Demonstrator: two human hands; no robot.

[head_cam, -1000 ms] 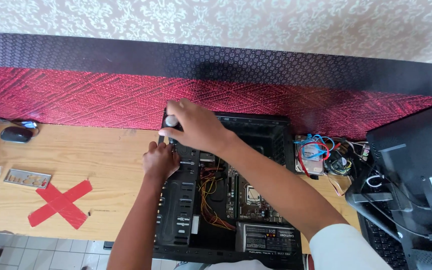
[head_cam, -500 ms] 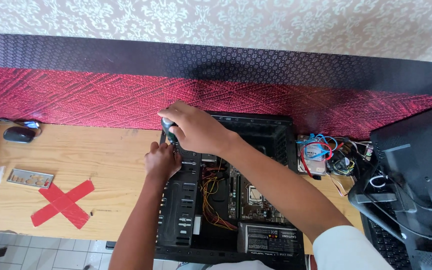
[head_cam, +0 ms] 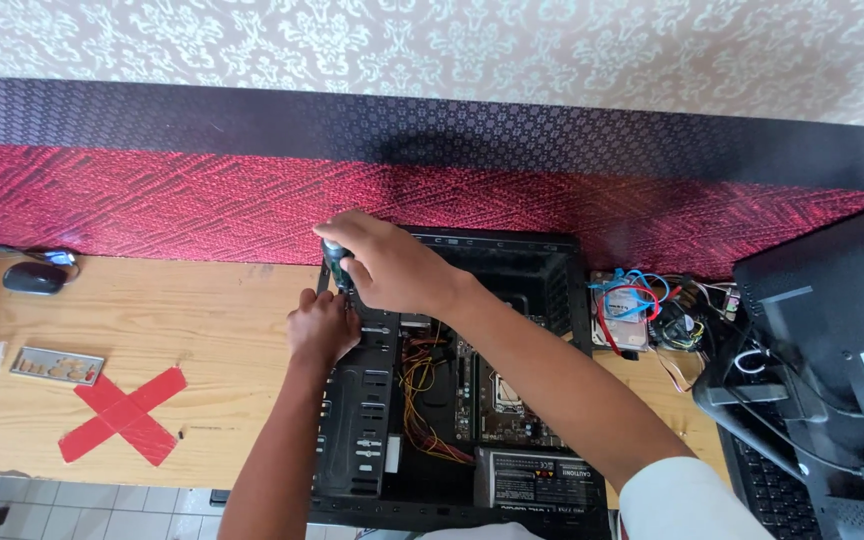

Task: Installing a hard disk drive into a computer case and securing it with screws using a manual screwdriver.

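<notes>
Looking down from the head cam, which is the only view I've got: an open black PC case (head_cam: 452, 400) lies on its side on a wooden desk (head_cam: 172, 330), side panel off, so the motherboard (head_cam: 497, 385), a tangle of orange and yellow wires (head_cam: 422, 400) and the power supply (head_cam: 537, 480) at the near end are all exposed.

My right hand (head_cam: 387, 265) is clenched around a screwdriver (head_cam: 335, 258) with a dark handle, tip pointing down at the far left corner of the case by the drive cage (head_cam: 362, 410). My left hand (head_cam: 322, 325) is curled against the top edge of that cage just below the tool; can't tell if it's pinching a screw or just steadying the frame.

Progress-wise, my guess is somewhere in the middle: board and supply sit inside, but the case is open. A silver I/O shield (head_cam: 57, 365) lies loose on the desk, left of a red tape cross (head_cam: 122, 415). A bundle of cables and parts (head_cam: 647, 310) sits right of the case, next to a dark monitor (head_cam: 832, 380). A mouse (head_cam: 34, 278) is parked far left.
</notes>
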